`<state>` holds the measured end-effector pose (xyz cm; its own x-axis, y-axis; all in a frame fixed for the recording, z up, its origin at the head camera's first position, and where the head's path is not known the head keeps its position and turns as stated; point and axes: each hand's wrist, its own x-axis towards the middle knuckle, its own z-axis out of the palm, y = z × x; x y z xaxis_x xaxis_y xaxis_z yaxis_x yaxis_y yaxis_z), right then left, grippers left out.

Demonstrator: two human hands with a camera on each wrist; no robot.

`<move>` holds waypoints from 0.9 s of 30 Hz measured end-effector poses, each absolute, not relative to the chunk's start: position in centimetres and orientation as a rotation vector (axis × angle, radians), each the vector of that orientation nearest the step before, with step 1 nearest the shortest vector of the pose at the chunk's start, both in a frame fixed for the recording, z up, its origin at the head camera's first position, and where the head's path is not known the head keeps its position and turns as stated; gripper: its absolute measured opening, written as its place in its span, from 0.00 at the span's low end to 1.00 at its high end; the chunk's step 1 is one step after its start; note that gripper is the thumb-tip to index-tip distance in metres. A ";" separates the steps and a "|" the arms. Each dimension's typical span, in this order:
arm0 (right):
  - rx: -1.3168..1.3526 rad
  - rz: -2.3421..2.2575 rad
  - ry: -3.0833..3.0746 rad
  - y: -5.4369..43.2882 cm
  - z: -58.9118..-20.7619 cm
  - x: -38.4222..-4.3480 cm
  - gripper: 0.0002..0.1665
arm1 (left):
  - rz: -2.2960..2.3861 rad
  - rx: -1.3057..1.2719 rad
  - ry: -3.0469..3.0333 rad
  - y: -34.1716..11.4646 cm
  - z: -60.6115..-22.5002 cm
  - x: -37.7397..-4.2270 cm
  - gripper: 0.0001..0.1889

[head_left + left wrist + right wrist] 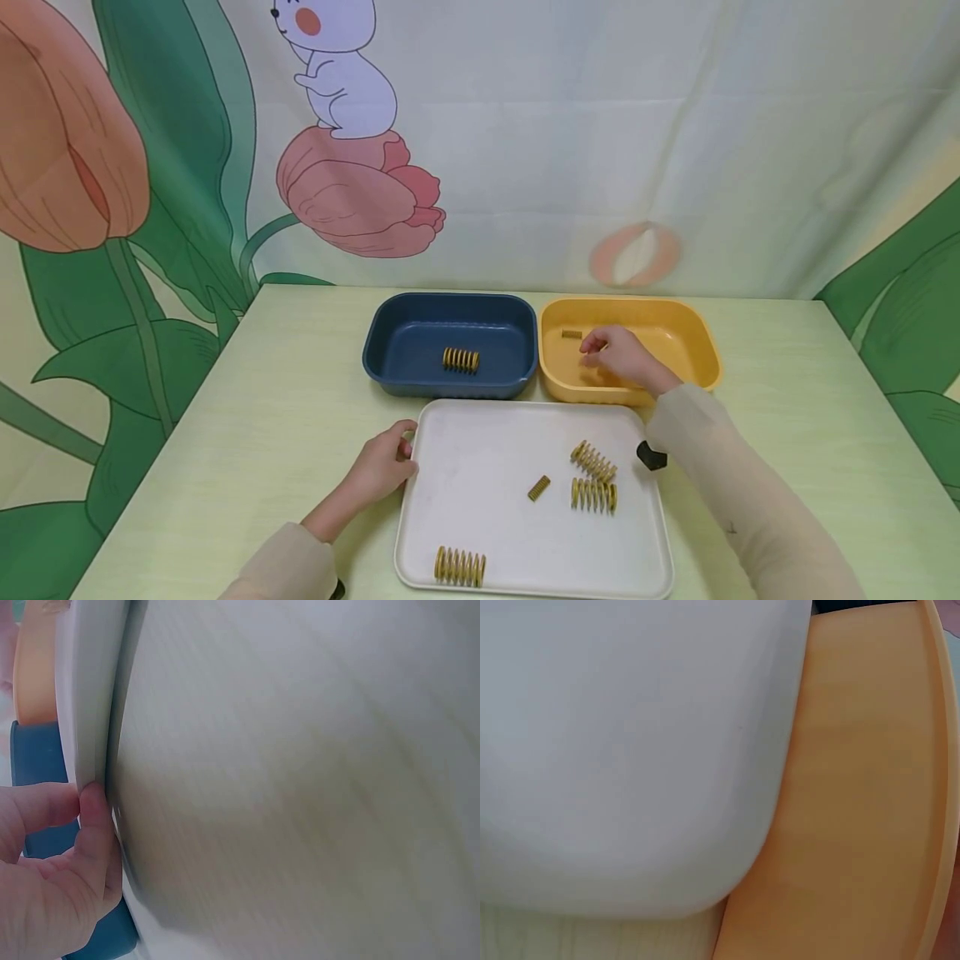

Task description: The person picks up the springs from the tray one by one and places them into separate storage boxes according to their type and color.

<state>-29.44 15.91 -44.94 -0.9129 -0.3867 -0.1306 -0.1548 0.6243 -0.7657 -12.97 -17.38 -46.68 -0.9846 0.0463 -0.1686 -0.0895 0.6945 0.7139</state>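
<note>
One hand, your left [375,467], pinches the rim of the tray [480,475], probably steadying it; the left wrist view shows that grip closer. Beyond, the blue bin [412,333] holds one large spring [461,360]. Three large springs [460,567] and one small spring [538,488] lie on the tray. Inside the yellow bin [678,354], another small spring [572,334] lies beside your right hand [618,354], fingers bent; whether they hold anything cannot be told, even from the right wrist view.
</note>
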 end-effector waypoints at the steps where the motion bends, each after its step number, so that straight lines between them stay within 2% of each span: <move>1: -0.433 -1.169 2.566 15.9 -44.8 -29.3 0.08 | 1.160 -0.034 2.733 -17.4 -46.7 -13.0 0.25; 13: -0.450 -1.168 2.571 16.2 -44.0 -28.3 0.06 | 1.162 -0.047 2.727 -17.4 -46.8 -13.1 0.25; 27: -0.517 -1.168 2.536 16.2 -43.5 -27.3 0.09 | 1.154 -0.039 2.739 -17.3 -46.8 -13.1 0.25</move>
